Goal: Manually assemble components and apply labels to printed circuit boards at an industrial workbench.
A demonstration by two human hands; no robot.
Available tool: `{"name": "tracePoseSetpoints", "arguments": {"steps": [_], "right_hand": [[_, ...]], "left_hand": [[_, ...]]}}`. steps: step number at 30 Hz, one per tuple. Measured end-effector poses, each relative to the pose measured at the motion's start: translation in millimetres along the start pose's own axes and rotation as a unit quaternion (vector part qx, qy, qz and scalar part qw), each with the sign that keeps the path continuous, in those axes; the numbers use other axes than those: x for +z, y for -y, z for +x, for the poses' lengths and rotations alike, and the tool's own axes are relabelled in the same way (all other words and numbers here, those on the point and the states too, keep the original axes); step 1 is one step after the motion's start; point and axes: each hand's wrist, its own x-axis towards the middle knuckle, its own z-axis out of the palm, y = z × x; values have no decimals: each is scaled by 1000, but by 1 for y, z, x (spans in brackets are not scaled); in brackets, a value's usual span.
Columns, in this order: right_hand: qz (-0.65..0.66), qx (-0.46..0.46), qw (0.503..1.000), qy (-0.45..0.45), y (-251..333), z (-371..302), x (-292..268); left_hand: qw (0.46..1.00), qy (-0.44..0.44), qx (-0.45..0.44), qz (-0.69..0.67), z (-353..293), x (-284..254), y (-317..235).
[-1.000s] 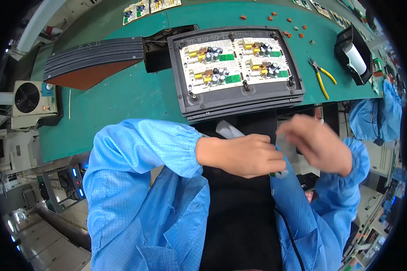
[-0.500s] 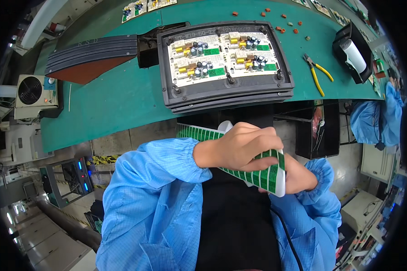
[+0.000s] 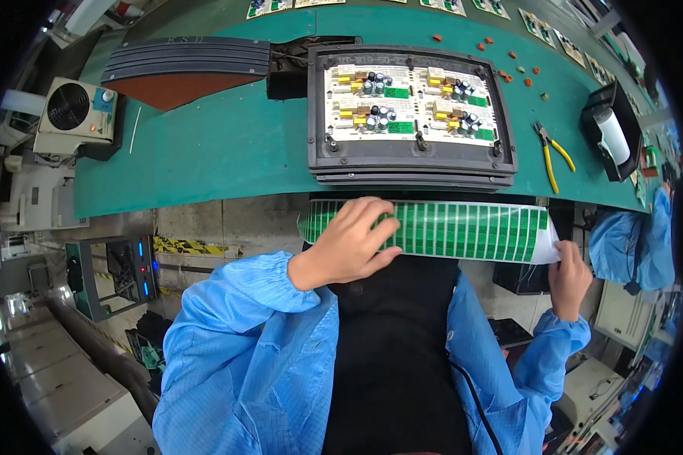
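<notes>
Strip (image 3: 467, 233) of green labels, white end (image 3: 545, 249) at its right; it lies on the person's side of the worktop (image 3: 228, 163), below the tray (image 3: 387, 165) in view; long axis runs left to right, roughly along the near edge, right end dipping slightly.

Left hand (image 3: 347, 244) lies across the left part of the strip, fingers bent over its face, thumb apart near the lower edge; whether it grips or merely rests, cannot tell; right hand (image 3: 569, 279) pinches the white end at its outer corner; the hands thus stand well apart along the long axis, right at the tip, left inward of the other end; key relation: most of the green face lies between them.

Tray holds a panel of boards (image 3: 413, 106); cutters (image 3: 554, 155) lie on the worktop to the tray's right, handles parted, touched by neither hand.

Hidden: the strip's underside, the stretch beneath the left hand, whatever bears its weight; left margin curves, so its true end is hard to judge; whether the white end is bare backing or another layer, unclear.
</notes>
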Motion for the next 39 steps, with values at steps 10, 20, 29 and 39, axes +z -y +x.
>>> {"name": "tracePoseSetpoints", "arguments": {"steps": [10, 20, 29, 39], "right_hand": [[75, -3, 957, 279, 16, 8, 38], [176, -206, 956, -112, 112, 137, -63], [124, -261, 956, -59, 101, 163, -47], [200, -343, 912, -105, 162, 191, -39]], "left_hand": [[984, 144, -103, 12, -54, 53, 15], [991, -71, 63, 92, 42, -56, -19], [958, -99, -96, 253, 48, -112, 3], [993, -7, -75, 88, 75, -148, 44]]}}
